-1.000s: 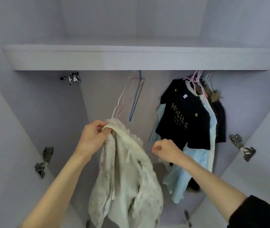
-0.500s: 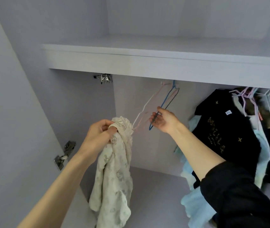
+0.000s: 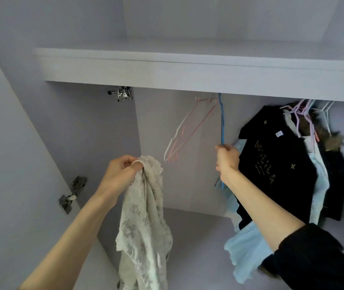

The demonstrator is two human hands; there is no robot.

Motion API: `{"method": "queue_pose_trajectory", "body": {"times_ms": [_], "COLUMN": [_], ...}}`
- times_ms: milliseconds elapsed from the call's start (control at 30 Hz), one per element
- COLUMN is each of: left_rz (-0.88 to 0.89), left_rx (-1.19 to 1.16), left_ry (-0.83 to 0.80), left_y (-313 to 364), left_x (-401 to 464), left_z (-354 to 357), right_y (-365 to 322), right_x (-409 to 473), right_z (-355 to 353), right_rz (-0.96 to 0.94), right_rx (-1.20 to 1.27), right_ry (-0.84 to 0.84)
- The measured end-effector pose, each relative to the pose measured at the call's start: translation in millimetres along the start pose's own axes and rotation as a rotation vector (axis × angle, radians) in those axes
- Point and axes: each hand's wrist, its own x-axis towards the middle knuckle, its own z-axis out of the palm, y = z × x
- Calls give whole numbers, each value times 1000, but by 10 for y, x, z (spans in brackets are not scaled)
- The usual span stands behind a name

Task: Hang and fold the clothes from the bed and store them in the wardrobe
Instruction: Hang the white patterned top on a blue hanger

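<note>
My left hand [image 3: 120, 172] grips the top of a cream printed garment [image 3: 144, 225], which hangs down in front of the open wardrobe. My right hand [image 3: 226, 159] grips a blue wire hanger [image 3: 221, 120] that hangs from under the shelf; the hanger's lower part shows below my wrist. To its left, pink and white empty hangers [image 3: 184, 130] dangle tilted.
A white shelf [image 3: 188, 70] spans the wardrobe above the hangers. At the right hang a black T-shirt [image 3: 276, 164], a light blue top [image 3: 244, 250] and a dark fur-trimmed coat [image 3: 334, 170]. Metal door hinges [image 3: 71, 195] stick out on the left panel.
My right hand has moved right from the hangers' lower ends and now grips the blue hanger, which hangs straighter. My left hand still holds the cream garment.
</note>
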Motion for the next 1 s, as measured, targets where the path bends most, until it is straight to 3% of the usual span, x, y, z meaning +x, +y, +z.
{"method": "queue_pose_trajectory", "body": {"times_ms": [133,300,400,467,767,1000], "left_rz": [-48,-66,-87,-82,6,197], "left_rx": [42,58,52,70,285,477], "left_ry": [-25,-68,-68,-67,-103,-74], "left_y": [-80,-142,-164,-194,-395,-397], "left_x": [17,20,39,70,209,193], "left_z": [97,277,337,347,308,423], "right_y": [585,776,743,814,1038,944], "right_x": [-193,-330,-245,-224,-324,-401], "right_z": [-365,-777,-871,-917,-996,-887], "right_rz": [-8,-63,-15,-6,-18,-107], "right_rx": [4,39,103,1,-201,-251], "right_ry": [106,-70,-34,-16,-160,-208]}}
